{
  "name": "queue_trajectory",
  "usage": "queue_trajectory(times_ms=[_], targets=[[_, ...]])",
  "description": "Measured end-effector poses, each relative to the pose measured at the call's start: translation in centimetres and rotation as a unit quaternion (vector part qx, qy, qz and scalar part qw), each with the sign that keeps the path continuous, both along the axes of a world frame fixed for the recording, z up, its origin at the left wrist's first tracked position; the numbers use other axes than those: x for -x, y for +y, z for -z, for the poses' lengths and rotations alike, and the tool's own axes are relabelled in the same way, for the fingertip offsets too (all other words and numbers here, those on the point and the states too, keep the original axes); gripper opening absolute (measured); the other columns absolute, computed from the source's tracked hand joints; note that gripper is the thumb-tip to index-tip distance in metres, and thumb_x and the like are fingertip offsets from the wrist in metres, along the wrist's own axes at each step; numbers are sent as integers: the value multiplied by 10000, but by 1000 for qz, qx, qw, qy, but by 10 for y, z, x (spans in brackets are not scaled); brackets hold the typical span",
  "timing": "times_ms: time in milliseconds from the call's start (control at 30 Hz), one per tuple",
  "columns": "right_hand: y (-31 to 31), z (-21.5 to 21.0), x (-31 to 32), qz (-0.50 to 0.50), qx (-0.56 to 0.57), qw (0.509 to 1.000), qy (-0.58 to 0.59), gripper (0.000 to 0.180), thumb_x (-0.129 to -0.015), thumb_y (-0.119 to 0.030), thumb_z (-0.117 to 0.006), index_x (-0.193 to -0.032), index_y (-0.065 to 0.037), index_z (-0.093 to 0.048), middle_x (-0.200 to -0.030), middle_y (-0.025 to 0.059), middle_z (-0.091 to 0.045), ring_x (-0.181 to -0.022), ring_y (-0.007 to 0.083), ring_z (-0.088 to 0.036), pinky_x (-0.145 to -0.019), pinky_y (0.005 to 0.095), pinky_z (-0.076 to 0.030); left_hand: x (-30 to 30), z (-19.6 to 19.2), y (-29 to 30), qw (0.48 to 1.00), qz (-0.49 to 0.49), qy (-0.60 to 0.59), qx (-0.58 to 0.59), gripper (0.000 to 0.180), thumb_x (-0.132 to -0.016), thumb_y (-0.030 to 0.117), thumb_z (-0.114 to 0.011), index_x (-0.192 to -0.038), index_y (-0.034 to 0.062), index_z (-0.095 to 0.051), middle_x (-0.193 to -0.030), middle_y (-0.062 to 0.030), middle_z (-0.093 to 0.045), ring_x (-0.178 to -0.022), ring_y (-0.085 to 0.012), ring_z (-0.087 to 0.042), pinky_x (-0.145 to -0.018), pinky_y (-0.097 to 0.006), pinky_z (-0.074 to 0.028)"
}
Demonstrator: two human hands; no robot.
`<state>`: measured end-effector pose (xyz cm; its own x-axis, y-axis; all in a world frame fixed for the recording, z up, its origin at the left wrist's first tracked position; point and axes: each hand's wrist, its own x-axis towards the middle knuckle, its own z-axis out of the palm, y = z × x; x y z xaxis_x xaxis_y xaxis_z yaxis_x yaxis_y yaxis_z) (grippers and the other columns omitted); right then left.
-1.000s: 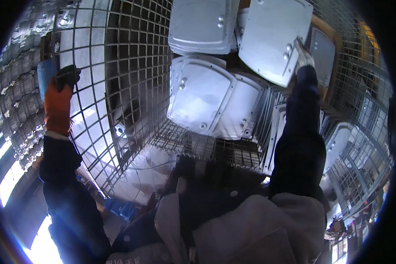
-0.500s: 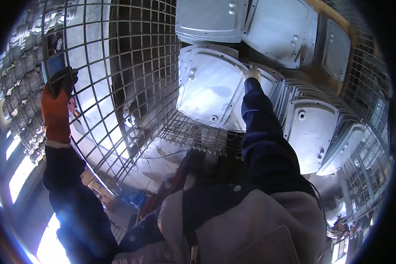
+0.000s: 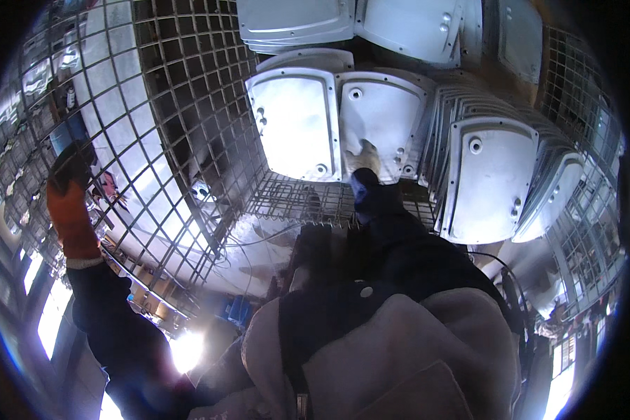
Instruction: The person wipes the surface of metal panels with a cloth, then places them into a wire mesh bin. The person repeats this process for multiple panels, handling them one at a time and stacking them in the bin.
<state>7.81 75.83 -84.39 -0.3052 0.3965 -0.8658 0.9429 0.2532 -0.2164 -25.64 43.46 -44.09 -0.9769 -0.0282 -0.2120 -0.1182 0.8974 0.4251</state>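
The right hand point(image 3: 363, 157) has dropped lower into the wire cage point(image 3: 182, 133) since half a second ago, and now it's flat against a grey metal panel point(image 3: 378, 119) standing in the stack, fingers look loosely spread. Left hand point(image 3: 68, 189), orange glove, is wrapped around the cage's mesh wall out to the side.

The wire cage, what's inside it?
Inside the wire cage are many pale grey moulded panels, stacked and leaning together. The right hand rests on one; the left hand grips the mesh. What lies behind the stacks is hidden.
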Motion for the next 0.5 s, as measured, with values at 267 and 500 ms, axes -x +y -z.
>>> queue_trajectory(times_ms=[267, 500], targets=[[59, 58, -108, 17, -103, 984, -147, 692, -695, -441, -747, -1224, -27, -581, -1233, 219, -610, -1150, 335, -586, -983, 404, -471, 10, -8, -30, 985, 16, 41, 166, 351, -884, 110, -579, -1216, -1, -608, -1131, -119, -666, -1013, -194, -629, -904, -310, -482], [73, 67, -133, -27, -56, 974, -217, 806, -724, -561, -689, -1270, 13, -539, -1269, 238, -579, -1198, 346, -553, -1009, 406, -442, 19, -7, -32, 998, 28, -9, 59, 355, -926, 148, -568, -1242, -12, -592, -1156, -121, -661, -1039, -203, -626, -921, -318, -480]])
